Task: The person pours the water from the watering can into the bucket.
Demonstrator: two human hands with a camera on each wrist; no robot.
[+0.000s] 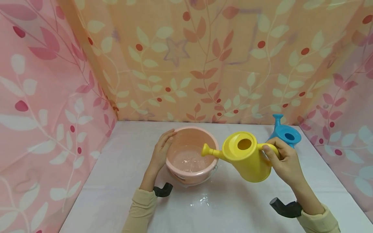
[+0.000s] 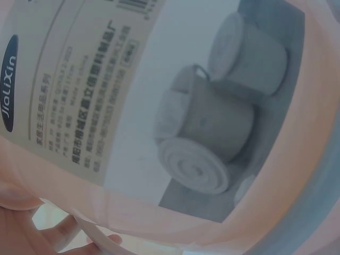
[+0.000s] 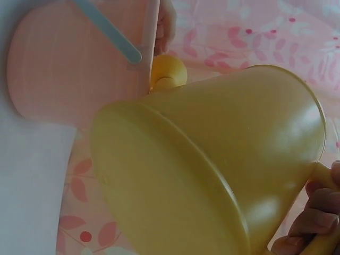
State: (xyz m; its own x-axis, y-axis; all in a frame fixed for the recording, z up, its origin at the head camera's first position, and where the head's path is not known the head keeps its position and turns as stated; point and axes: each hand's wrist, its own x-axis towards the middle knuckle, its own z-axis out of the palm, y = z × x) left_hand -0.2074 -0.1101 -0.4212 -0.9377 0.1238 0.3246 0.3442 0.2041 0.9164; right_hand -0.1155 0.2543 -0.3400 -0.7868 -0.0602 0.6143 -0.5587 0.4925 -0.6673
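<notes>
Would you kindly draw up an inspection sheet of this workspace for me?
Surface: white table, wet-looking patch in front of the pink bucket.
Job's things: yellow watering can held tilted, its spout over the bucket, which glistens inside as if wet.
Clutter: blue watering can at the right rear.
Hands: left hand touches the bucket's rim; right hand grips the yellow can's handle.
Cables: nothing seen.
Surroundings: floral-patterned hangings on three sides.

A white tabletop (image 1: 227, 210) stands enclosed by leaf-and-berry fabric: an orange-toned back panel (image 1: 204, 64) bearing a faint star outline, a pink left panel (image 1: 43, 100) and a paler pink right panel (image 1: 346, 113), under soft light.
</notes>
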